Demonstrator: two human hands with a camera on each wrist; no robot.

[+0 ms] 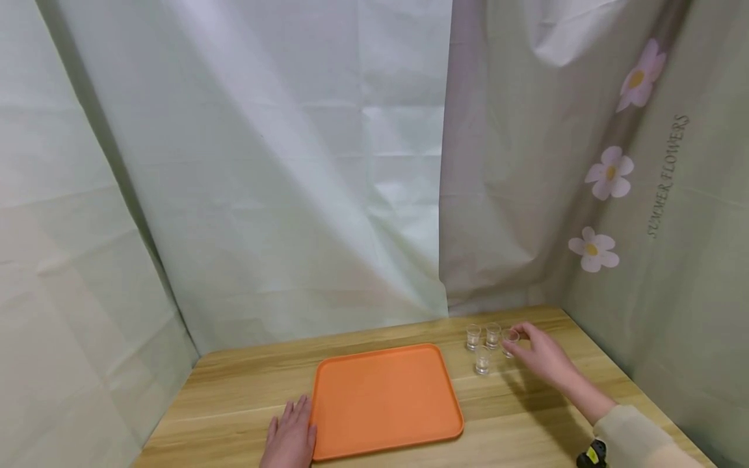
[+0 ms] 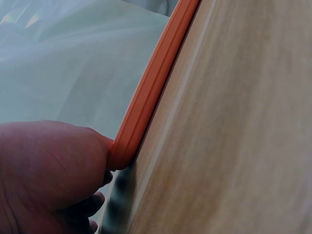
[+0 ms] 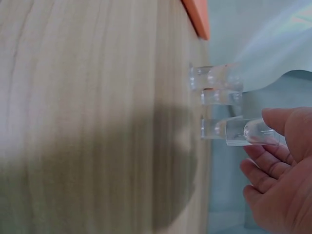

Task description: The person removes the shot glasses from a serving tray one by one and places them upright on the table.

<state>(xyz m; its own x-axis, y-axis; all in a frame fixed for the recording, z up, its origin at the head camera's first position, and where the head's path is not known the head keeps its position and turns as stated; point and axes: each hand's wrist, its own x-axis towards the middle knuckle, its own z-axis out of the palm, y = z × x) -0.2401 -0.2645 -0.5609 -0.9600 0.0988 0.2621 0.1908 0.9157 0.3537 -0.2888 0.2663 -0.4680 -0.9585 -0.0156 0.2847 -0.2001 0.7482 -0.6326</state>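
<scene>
My right hand (image 1: 541, 356) pinches a small clear shot glass (image 1: 510, 343) near its rim, at the right of the table. In the right wrist view that shot glass (image 3: 241, 132) appears raised off the wood, between thumb and fingers. Close by stand three more clear shot glasses: one at the back left (image 1: 473, 338), one beside the held glass (image 1: 493, 335) and one in front (image 1: 482, 361). An orange tray (image 1: 386, 403) lies flat on the table. My left hand (image 1: 290, 434) rests at its left edge with fingers extended, and the thumb side touches the rim (image 2: 141, 107).
The wooden table (image 1: 234, 390) runs back to pale hanging curtains (image 1: 281, 195). Another curtain with printed flowers (image 1: 610, 173) hangs along the right side. A black wrist device (image 1: 592, 454) sits by my right sleeve (image 1: 634, 432).
</scene>
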